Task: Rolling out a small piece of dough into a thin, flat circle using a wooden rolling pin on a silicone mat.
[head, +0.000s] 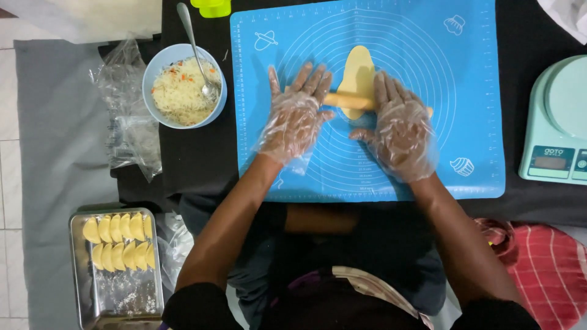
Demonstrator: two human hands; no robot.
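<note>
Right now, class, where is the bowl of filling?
In the head view, the pale blue bowl sits upper left, beside the blue mat's left edge, beyond the left hand, a spoon resting in it.

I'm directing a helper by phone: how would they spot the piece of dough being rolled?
Find the blue mat on the dark table. On its ring markings, between the left hand and right hand, lies the dough: one flat, pale yellow oval under a rolling pin, unlike the tray's folded pieces.
</note>
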